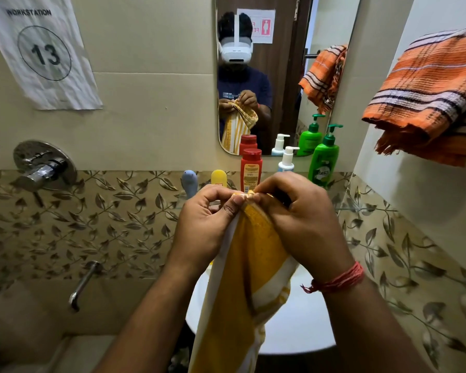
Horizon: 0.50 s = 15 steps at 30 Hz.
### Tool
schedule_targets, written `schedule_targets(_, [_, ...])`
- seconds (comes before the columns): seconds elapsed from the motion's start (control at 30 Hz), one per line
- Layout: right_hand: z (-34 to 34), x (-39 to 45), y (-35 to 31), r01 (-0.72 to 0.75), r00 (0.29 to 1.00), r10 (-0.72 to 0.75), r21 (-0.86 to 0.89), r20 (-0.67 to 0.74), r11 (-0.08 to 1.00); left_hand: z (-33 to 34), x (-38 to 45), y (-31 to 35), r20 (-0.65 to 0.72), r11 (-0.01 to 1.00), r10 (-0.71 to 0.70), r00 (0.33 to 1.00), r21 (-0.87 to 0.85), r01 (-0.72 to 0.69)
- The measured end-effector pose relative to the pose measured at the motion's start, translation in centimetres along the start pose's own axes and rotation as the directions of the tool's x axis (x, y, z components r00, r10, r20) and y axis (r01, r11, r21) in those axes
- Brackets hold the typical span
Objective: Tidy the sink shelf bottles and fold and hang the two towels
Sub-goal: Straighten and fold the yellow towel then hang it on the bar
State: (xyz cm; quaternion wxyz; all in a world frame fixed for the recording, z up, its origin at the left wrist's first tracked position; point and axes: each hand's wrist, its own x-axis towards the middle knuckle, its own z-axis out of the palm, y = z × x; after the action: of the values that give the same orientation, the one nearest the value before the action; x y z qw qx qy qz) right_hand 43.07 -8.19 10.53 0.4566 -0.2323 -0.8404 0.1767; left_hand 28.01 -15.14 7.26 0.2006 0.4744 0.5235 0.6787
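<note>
Beige tiles and a leaf-patterned band back the sink [293, 337]; over its basin hangs the yellow-and-white striped towel [242, 281], long axis vertical, top edge bunched at the hands; the left hand [207, 219] pinches that edge between curled fingers [233, 208] and thumb, and the right hand [296, 214] pinches it just beside, fingers curled narrow, knuckles nearly touching; a red thread band [336, 281] circles the right wrist. Behind the hands, on the glass shelf [361, 209], stand a red bottle [250, 169], a white pump bottle [287, 160] and a green pump bottle [324, 160], upright; an orange striped towel [425, 95] hangs folded at right; a mirror [280, 90] rises above.
</note>
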Motion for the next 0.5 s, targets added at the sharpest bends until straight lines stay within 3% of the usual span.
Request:
schedule_targets(0.2, [0.8, -0.1, -0.1, 0.137, 0.991, -0.135, -0.113, 0.026, 0.984, 0.3, -0.1, 0.4, -0.062, 0.999, -0.016, 0.998, -0.045, 0.013])
schedule_targets(0.43, [2.3, -1.4, 0.0, 0.090, 0.994, -0.084, -0.093, 0.069, 0.992, 0.8, 0.2, 0.9, -0.192, 0.998, -0.037, 0.981, -0.048, 0.028])
schedule_targets(0.5, [3.1, -1.7, 0.0, 0.101, 0.995, -0.101, -0.114, 0.008, 0.988, 1.0, 0.3, 0.8, -0.194, 0.999, -0.032, 0.980, -0.033, 0.026])
